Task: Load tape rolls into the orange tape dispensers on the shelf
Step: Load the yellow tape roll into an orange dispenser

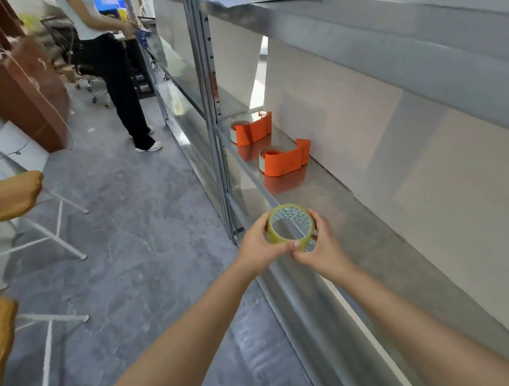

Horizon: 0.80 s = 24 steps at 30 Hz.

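A clear yellowish tape roll (pixel 291 238) is held in front of the metal shelf's front edge, gripped from both sides. My left hand (pixel 260 244) holds its left side, thumb reaching under the lower rim. My right hand (pixel 321 248) holds its right side. Two orange tape dispensers stand further along the shelf (pixel 366 216): the near one (pixel 285 160) and the far one (pixel 251 131). Each has a roll of tape sitting in it.
A shelf upright (pixel 215 136) rises just left of the dispensers, and an upper shelf (pixel 386 38) overhangs them. A person in black trousers (pixel 124 96) stands on the grey floor. White-legged stools with tan seats (pixel 9 199) are at the left.
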Each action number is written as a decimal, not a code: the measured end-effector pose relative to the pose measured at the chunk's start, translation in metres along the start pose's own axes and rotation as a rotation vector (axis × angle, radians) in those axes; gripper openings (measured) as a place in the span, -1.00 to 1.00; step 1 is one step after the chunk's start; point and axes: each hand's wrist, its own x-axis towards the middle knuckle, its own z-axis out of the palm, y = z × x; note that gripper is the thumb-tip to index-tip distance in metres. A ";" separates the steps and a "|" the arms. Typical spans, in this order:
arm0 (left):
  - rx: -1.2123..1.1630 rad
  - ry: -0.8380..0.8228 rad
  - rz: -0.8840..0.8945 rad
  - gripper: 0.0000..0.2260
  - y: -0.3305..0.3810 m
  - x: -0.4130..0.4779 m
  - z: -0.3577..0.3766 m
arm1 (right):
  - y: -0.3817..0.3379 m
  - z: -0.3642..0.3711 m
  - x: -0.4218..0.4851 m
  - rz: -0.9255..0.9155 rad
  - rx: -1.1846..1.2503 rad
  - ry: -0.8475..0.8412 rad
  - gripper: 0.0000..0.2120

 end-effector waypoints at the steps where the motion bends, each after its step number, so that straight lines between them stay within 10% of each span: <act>1: 0.009 -0.026 -0.005 -0.43 -0.003 0.016 -0.007 | 0.001 0.007 0.014 0.015 0.008 0.039 -0.29; 12: 0.261 -0.349 0.035 -0.35 -0.024 0.179 -0.037 | 0.031 0.027 0.144 0.113 -0.154 0.326 -0.38; 24: 0.545 -0.768 0.331 -0.16 -0.035 0.261 -0.024 | 0.044 0.033 0.169 0.549 -0.445 0.506 -0.04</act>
